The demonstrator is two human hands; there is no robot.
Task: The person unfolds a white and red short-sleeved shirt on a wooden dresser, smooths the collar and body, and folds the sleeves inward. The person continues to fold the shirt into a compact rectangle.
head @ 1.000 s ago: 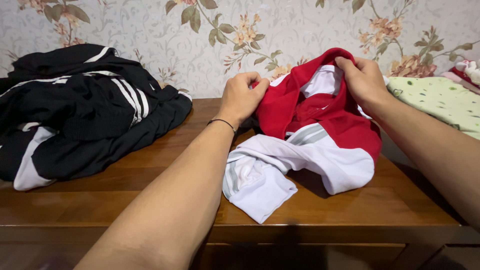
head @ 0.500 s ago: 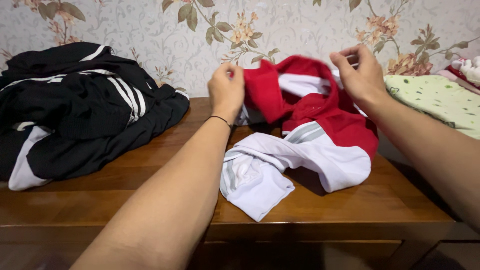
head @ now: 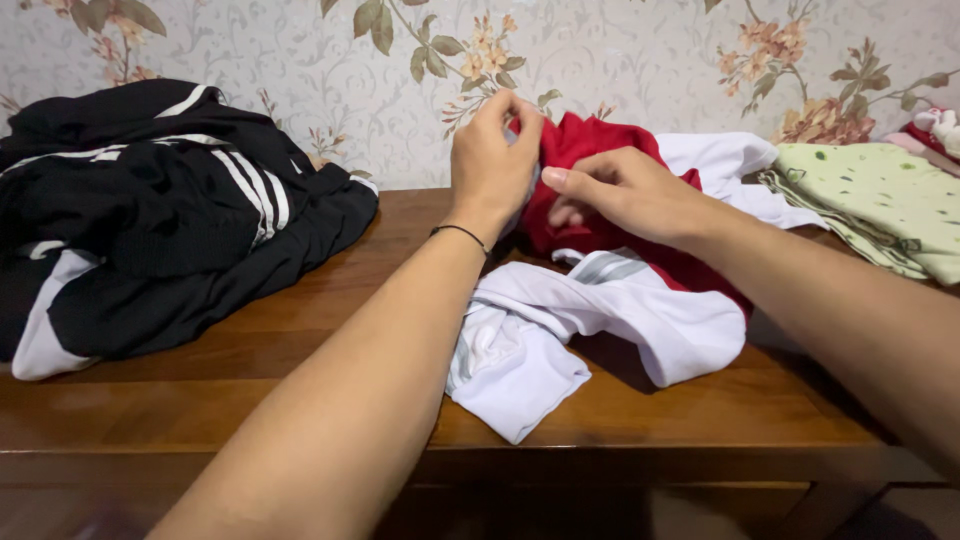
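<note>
Jersey (head: 610,300), red and white, lies crumpled mid-table (head: 250,400), right of a black jacket (head: 160,220) with white stripes heaped at the left end; no packages, labels or signs readable on any of it. Left hand (head: 490,160) is pinched shut on the jersey's red top edge, holding it up near the floral wall (head: 620,60), and right hand (head: 625,195) is just beside it, fingers curled into the same red fabric, thumb out on top. Green spotted cloth (head: 880,195) lies folded at far right, apart from both hands.
</note>
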